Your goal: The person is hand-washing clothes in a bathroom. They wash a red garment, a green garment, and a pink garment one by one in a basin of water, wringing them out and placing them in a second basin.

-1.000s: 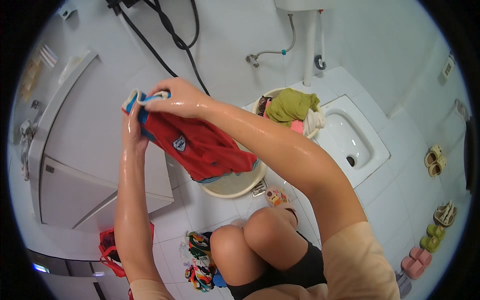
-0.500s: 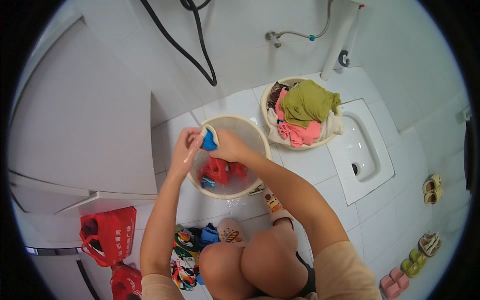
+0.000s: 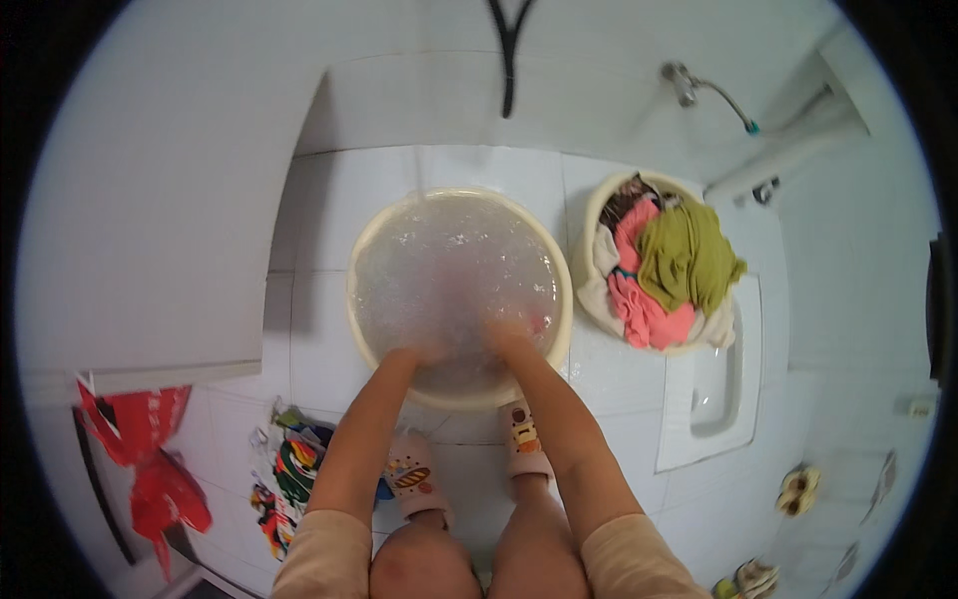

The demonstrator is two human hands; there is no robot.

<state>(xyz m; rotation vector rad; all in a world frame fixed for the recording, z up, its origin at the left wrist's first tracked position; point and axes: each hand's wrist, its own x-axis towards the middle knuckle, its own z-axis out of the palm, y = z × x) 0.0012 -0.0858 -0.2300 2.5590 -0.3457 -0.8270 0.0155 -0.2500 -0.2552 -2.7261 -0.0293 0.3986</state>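
A cream round basin [image 3: 565, 299] holds cloudy, sudsy water [image 3: 429, 235]. Both my forearms reach down over its near rim. Below the surface at the near left, my left hand [image 3: 427, 345] is blurred, its fingers hidden by the murk. To its right, my right hand [image 3: 509, 334] is also under water, and its fingers cannot be made out. A dim reddish shape [image 3: 461, 280] shows through the water beyond my hands. A small red patch of cloth [image 3: 539, 323] lies at the right, close to my right hand. Whether either hand grips cloth is hidden.
A second cream basin [image 3: 589, 285] to the right is heaped with green, pink and white clothes [image 3: 689, 260]. Behind it is a squat toilet [image 3: 743, 399]. Colourful clothes [image 3: 294, 469] lie on the floor at left, near red bags [image 3: 150, 429]. A black hose [image 3: 508, 70] hangs at the wall.
Both hands have gone from holding a blue cloth with a white edge above the basin to being under water. That cloth is out of sight, and the whole view has shifted.
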